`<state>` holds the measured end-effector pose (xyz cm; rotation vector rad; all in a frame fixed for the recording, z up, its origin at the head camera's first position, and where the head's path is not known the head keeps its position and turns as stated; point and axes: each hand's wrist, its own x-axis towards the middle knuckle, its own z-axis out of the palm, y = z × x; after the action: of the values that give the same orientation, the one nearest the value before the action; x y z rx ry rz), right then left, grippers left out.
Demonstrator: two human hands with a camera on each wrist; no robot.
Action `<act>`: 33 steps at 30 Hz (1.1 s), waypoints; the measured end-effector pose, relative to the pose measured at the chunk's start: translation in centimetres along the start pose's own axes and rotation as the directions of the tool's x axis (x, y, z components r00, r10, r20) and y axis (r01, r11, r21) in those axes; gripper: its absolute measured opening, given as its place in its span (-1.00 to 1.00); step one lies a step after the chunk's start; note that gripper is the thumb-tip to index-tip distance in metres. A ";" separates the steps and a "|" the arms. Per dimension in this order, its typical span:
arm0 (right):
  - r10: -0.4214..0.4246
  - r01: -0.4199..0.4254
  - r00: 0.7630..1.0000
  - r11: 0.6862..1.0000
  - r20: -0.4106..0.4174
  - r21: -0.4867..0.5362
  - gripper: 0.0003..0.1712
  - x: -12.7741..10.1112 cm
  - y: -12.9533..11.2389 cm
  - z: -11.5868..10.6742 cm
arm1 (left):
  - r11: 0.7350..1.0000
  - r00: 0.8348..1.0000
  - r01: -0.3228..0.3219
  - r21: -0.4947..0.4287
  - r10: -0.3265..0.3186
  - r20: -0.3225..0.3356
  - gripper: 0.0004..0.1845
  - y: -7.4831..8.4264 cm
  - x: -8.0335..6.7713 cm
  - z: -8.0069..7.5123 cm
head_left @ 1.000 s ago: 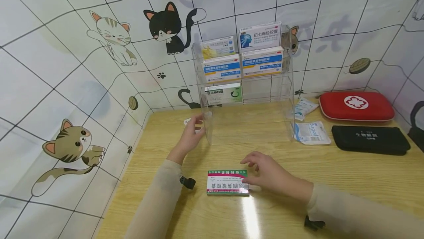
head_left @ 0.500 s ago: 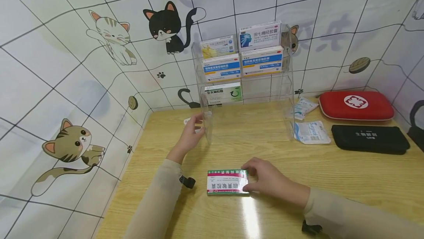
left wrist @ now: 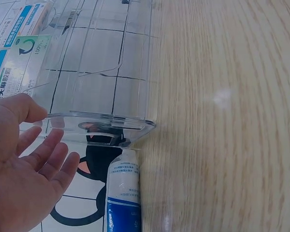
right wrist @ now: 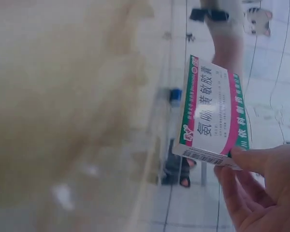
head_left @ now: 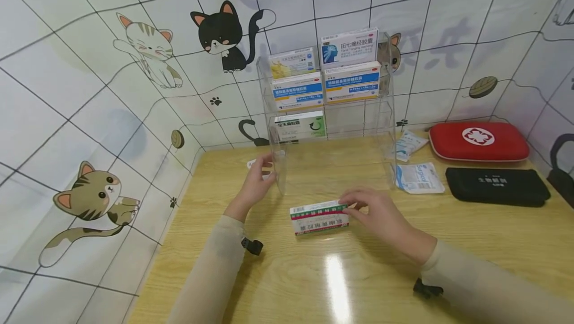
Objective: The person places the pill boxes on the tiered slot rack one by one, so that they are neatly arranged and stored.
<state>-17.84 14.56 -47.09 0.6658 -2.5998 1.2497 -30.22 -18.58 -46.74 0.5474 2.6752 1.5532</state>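
My right hand (head_left: 381, 219) pinches one end of a green, white and pink medicine box (head_left: 319, 218), tilted up above the table. In the right wrist view, my thumb and fingers grip a corner of the box (right wrist: 215, 108) near its barcode end. My left hand (head_left: 254, 182) holds the left side panel of a clear acrylic display rack (head_left: 334, 137). In the left wrist view, the thumb (left wrist: 31, 108) meets the panel's edge and the fingers bend on the outer side. Several medicine boxes stand on the rack's upper tiers, among them a green-and-white box (head_left: 300, 125) at lower left.
Beside the rack's left foot lies a white and blue tube (left wrist: 123, 193). To the right are a Surgical packet (head_left: 419, 178), another white packet (head_left: 409, 144), a red first-aid case (head_left: 479, 141) and a black case (head_left: 497, 187). A cat-patterned wall (head_left: 215, 114) stands behind.
My right hand has taken hold of the medicine box by its right end, lifted it from the table and tipped it up toward the rack. My left hand stays at the rack's side.
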 end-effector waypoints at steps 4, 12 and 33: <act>-0.089 0.078 0.990 0.992 -0.113 -0.104 -0.67 1.9 0.9 -2.3 | 1.000 1.000 0.002 -0.006 -0.002 0.000 -0.41 0.1 0.2 -0.1; -0.213 0.149 0.924 0.965 -0.316 -0.215 -0.65 6.6 0.5 -8.8 | 1.000 1.000 0.024 -0.018 -0.024 0.006 -0.42 0.2 0.2 0.0; -0.134 0.031 0.933 0.954 -0.333 -0.297 -0.72 12.7 2.6 -16.5 | 1.000 1.000 0.017 -0.009 -0.017 -0.013 -0.41 0.2 -0.2 0.3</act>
<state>-30.77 24.75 -34.11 0.4454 -2.3589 0.8472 -29.90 -18.32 -46.72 0.5155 2.6736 1.5690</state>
